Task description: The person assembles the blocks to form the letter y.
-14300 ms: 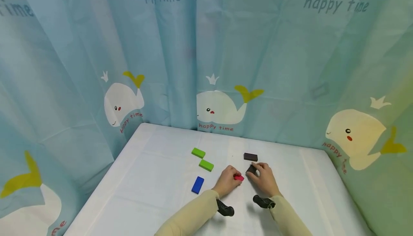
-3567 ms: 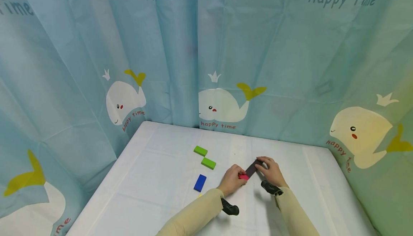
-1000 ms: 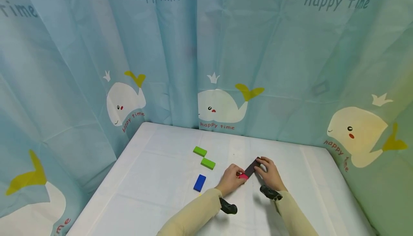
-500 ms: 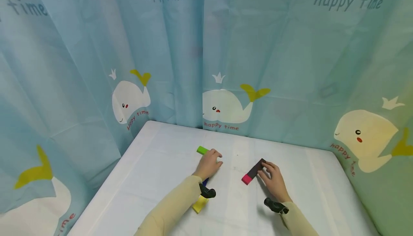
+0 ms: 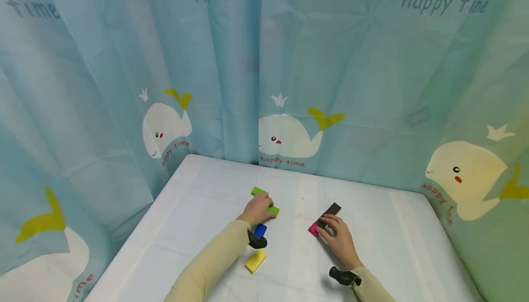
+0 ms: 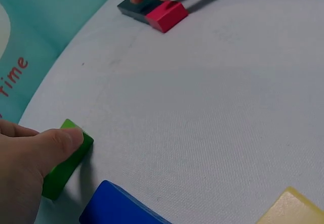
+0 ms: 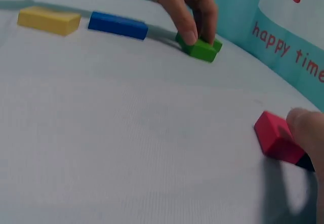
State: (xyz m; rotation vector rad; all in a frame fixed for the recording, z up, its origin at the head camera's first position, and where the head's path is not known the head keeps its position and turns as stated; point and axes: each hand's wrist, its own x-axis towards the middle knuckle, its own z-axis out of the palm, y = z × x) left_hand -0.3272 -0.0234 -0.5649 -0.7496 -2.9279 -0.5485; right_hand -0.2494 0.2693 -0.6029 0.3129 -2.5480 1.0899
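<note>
My left hand (image 5: pixel 257 208) pinches the nearer green block (image 5: pixel 273 211) between thumb and fingers; the left wrist view shows the thumb on that green block (image 6: pixel 67 168). Just beyond lies a second green block (image 5: pixel 258 190). Over to the right, my right hand (image 5: pixel 340 242) is at a slanting row made of a dark strip (image 5: pixel 332 210) with a red block (image 5: pixel 312 230) at its near end. In the left wrist view its finger touches the dark part (image 6: pixel 132 10) and its thumb is by the red block (image 6: pixel 167 16). Whether they grip is unclear.
A blue block (image 5: pixel 260 231) lies under the left wrist, partly hidden by it. Nearer to me is a yellow block (image 5: pixel 256 261). All rest on a white table (image 5: pixel 215 187) backed by a blue whale-print curtain (image 5: pixel 223 86).
My left hand left the red block, moved left and took hold of the nearer green block. My right hand slid down the dark strip toward the red block.
</note>
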